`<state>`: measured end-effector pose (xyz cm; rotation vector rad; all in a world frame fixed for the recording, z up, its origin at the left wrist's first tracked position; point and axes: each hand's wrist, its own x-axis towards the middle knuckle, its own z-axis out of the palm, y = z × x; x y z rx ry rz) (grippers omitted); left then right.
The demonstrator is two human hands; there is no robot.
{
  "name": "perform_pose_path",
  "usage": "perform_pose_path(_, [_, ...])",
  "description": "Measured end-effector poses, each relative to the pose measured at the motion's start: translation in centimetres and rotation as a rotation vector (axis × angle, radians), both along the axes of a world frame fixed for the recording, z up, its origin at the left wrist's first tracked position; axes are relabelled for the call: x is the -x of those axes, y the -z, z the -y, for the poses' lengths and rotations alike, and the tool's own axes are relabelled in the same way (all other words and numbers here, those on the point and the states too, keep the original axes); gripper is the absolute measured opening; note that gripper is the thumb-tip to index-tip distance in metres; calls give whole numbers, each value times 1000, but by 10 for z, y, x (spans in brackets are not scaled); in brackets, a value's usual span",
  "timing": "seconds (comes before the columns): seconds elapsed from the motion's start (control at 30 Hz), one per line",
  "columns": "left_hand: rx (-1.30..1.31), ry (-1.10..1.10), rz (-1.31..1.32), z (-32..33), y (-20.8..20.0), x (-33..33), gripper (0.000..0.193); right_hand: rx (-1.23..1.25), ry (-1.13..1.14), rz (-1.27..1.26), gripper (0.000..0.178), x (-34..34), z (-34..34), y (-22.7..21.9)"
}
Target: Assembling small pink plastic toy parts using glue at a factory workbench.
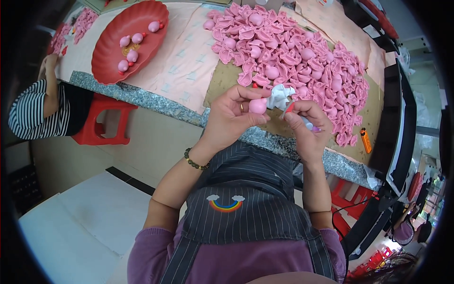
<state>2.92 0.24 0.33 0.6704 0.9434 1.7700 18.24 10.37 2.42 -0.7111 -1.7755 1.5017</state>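
Observation:
My left hand (228, 116) is closed, pinching a small glossy pink ball (258, 106) between thumb and fingers. Close by on the right, my right hand (309, 132) is closed too, with a thin red piece (289, 109) at its fingertips. A white and purple object (314, 128) shows behind that hand; its kind I cannot make out. Crumpled white tissue (280, 96) appears between the hands, and what supports it is hidden. Beyond them a wide heap of pink shell-shaped pieces (293, 61), with some round balls among them, covers the brown board (222, 85).
A red scalloped tray (103, 52) at the left bears several pink balls with red bits. An orange lighter or cutter-like item (366, 140) lies near the right edge. Granite edging (170, 107) fronts the table. At far left, a person in a striped top (35, 109) sits beside a red stool (106, 118).

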Motion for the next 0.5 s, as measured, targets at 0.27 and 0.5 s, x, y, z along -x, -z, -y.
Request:
perform_pose_path(0.27, [-35, 2, -66, -2, 7, 0, 35, 51, -92, -40, 12, 11, -2, -3])
perform_pose_path(0.5, [-47, 25, -19, 0, 9, 2, 35, 130, -83, -70, 12, 15, 1, -2])
